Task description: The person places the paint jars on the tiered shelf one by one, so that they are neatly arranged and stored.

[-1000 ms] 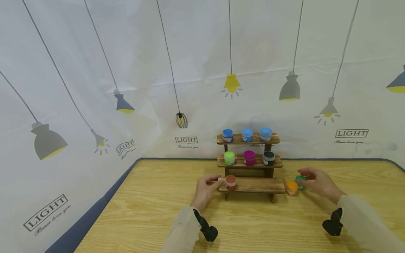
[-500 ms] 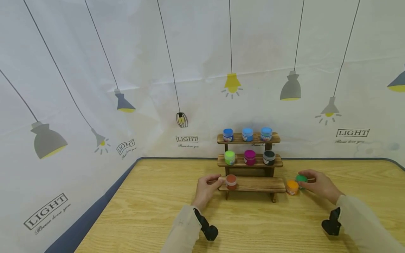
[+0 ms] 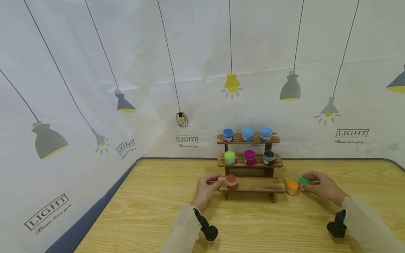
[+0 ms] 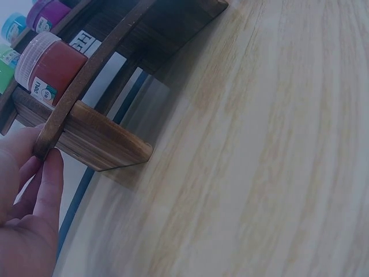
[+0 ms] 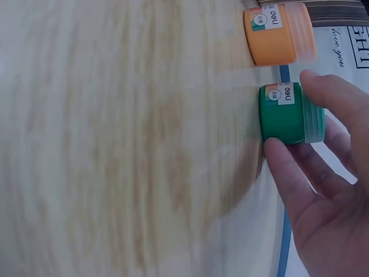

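My left hand (image 3: 206, 189) pinches the left end of a three-tier wooden display rack (image 3: 259, 184), at its lowest shelf. In the left wrist view the shelf tip lies between thumb and fingers (image 4: 49, 190). Close to that end, a brown-red paint jar (image 3: 231, 182) stands on the same shelf. Right of the rack, my right hand (image 3: 324, 186) holds a green paint jar (image 5: 285, 113) with thumb and fingers around its sides. An orange paint jar (image 3: 292, 188) stands on the table between the rack and the green one, a small gap from the latter.
Light green (image 3: 230, 158), magenta (image 3: 249, 157) and black (image 3: 269, 158) jars line the middle shelf. Three blue jars (image 3: 247, 134) stand on the top shelf. The wooden table (image 3: 152, 200) meets a wall cloth (image 3: 202, 98) printed with lamps behind the rack.
My right hand has closed on the green jar and shifted it slightly right, away from the orange one. The left hand stays at the shelf end.
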